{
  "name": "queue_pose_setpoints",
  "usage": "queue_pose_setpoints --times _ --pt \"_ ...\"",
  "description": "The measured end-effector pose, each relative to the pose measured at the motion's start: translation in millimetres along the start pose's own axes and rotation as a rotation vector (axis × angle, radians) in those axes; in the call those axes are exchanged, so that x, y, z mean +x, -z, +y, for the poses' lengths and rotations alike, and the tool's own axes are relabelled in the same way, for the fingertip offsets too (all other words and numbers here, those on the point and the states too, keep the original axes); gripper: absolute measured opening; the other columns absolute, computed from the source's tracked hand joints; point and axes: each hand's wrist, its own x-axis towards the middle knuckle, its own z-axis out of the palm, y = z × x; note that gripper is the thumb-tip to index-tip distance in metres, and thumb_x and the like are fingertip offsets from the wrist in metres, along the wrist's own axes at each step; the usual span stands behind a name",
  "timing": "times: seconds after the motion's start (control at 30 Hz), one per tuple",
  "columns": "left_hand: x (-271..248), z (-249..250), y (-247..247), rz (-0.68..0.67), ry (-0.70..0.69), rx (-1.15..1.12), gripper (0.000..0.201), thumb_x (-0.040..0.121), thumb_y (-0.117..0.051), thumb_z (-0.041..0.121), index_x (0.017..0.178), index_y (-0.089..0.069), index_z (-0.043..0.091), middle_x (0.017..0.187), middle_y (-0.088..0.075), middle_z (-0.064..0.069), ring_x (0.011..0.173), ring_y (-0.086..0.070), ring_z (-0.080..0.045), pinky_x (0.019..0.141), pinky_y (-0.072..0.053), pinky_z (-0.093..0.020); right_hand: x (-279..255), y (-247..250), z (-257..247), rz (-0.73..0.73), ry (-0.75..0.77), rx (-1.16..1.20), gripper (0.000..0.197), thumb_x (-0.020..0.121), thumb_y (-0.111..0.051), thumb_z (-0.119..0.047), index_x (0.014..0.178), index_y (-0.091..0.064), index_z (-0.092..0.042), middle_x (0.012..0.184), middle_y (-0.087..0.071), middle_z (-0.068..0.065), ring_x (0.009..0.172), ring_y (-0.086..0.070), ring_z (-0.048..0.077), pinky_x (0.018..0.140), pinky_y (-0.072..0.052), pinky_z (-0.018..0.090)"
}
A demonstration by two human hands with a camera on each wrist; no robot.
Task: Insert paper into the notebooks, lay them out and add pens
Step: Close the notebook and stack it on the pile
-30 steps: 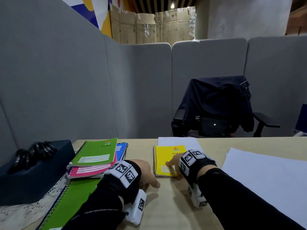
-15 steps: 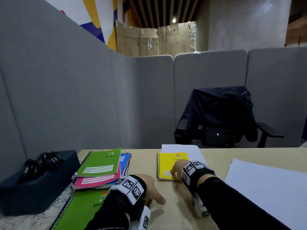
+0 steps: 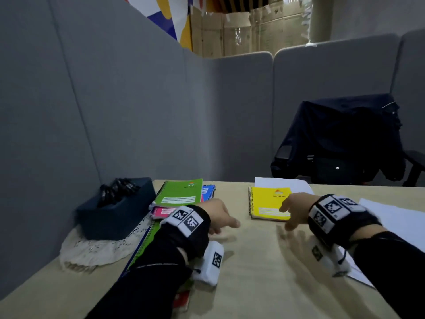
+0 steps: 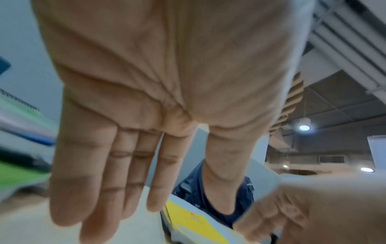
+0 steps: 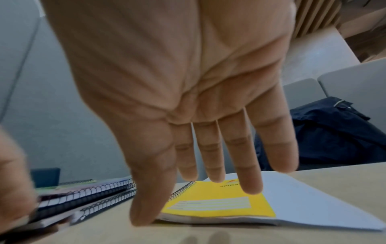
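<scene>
1. The bench fills the lower half of the head view.
2. A sheet of white paper lies at the right edge.
3. A stack of notebooks, green on top, sits left of centre, beside a dark box of pens.
4. The yellow notebook lies closed at centre with a paper sheet sticking out of its right side.
5. Your left hand is spread flat, holding nothing, near the stack.
6. Your right hand is open wide, fingers straight, over the yellow notebook's near right corner.
</scene>
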Motion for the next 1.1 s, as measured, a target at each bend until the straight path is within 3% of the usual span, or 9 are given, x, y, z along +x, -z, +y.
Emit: queue_pose_setpoints --times 0.13,0.3,0.4,0.5,0.57,0.73,0.83,0.9,1.1 --pt "-21 -35 21 0.13 0.107 0.153 0.041 0.079 -0.068 0.049 0.097 -0.064 0.013 0.071 -0.057 -0.001 0.072 -0.057 -0.021 0.07 -0.045 -0.026 -18 -3 13 -0.024 -0.108 -0.036 0.061 0.084 -0.067 -0.041 0.139 -0.047 -0.021 0.134 -0.054 -0.003 0.125 -0.05 0.016 0.098 -0.04 0.022" --pt "-37 -56 12 0.051 0.286 0.361 0.07 0.071 -0.071 0.061 0.121 -0.055 0.014 0.123 -0.06 -0.005 0.11 -0.057 -0.023 0.089 -0.045 -0.029 -20 -18 28 -0.102 -0.176 -0.047 0.06 0.079 -0.07 -0.046 0.13 -0.058 -0.017 0.13 -0.06 -0.001 0.119 -0.056 0.016 0.082 -0.046 0.02" --pt "-41 -57 7 0.054 0.288 0.294 0.092 0.061 -0.071 0.072 0.131 -0.047 0.018 0.133 -0.052 -0.003 0.12 -0.051 -0.024 0.104 -0.04 -0.032 -22 -29 32 -0.111 -0.203 -0.014 0.064 0.075 -0.071 -0.051 0.129 -0.059 -0.019 0.129 -0.06 -0.002 0.118 -0.057 0.014 0.076 -0.043 0.021" --pt "-46 -52 2 0.018 0.29 0.293 0.077 0.057 -0.072 0.073 0.109 -0.053 0.02 0.117 -0.06 -0.002 0.109 -0.057 -0.023 0.098 -0.046 -0.033 -29 -34 32 -0.128 -0.202 0.025 0.064 0.07 -0.073 -0.051 0.122 -0.063 -0.015 0.106 -0.066 -0.003 0.093 -0.063 0.013 0.058 -0.041 0.02" --pt "-46 -49 0 -0.012 0.309 0.31 0.056 0.063 -0.072 0.061 0.094 -0.058 0.017 0.102 -0.066 -0.002 0.095 -0.063 -0.02 0.09 -0.051 -0.031 -33 -36 36 -0.138 -0.215 0.038 0.06 0.068 -0.074 -0.049 0.116 -0.066 -0.013 0.086 -0.057 -0.004 0.071 -0.053 0.013 0.051 -0.035 0.018" --pt "-54 -37 2 0.057 0.218 0.392 0.028 0.084 -0.057 0.041 0.094 -0.057 0.015 0.105 -0.064 -0.007 0.088 -0.059 -0.021 0.083 -0.05 -0.026 -42 -37 50 -0.152 -0.243 0.034 0.033 0.073 -0.077 -0.037 0.101 -0.064 -0.025 0.075 -0.052 -0.006 0.085 -0.053 0.021 0.085 -0.049 0.027" --pt "-59 -38 8 0.025 0.215 0.392 0.024 0.078 -0.065 0.038 0.083 -0.062 0.015 0.092 -0.066 -0.006 0.081 -0.06 -0.022 0.074 -0.049 -0.027 -46 -40 57 -0.157 -0.255 0.041 0.027 0.059 -0.079 -0.048 0.065 -0.061 -0.029 0.066 -0.053 -0.004 0.069 -0.052 0.017 0.069 -0.047 0.024" --pt "-62 -40 11 0.047 0.218 0.416 0.024 0.075 -0.064 0.037 0.07 -0.058 0.015 0.078 -0.063 -0.003 0.075 -0.058 -0.021 0.068 -0.046 -0.025 -43 -47 65 -0.117 -0.252 0.029 0.043 0.046 -0.078 -0.057 0.043 -0.054 -0.021 0.053 -0.046 -0.007 0.051 -0.044 0.012 0.052 -0.036 0.02" --pt "-77 -30 9 0.078 0.14 0.485 0.018 0.082 -0.051 0.016 0.064 -0.049 0.013 0.063 -0.051 -0.003 0.065 -0.051 -0.021 0.052 -0.037 -0.02 -39 -58 68 -0.108 -0.307 0.013 0.049 0.041 -0.072 -0.064 0.053 -0.06 -0.018 0.057 -0.057 -0.009 0.058 -0.054 0.01 0.058 -0.041 0.022"
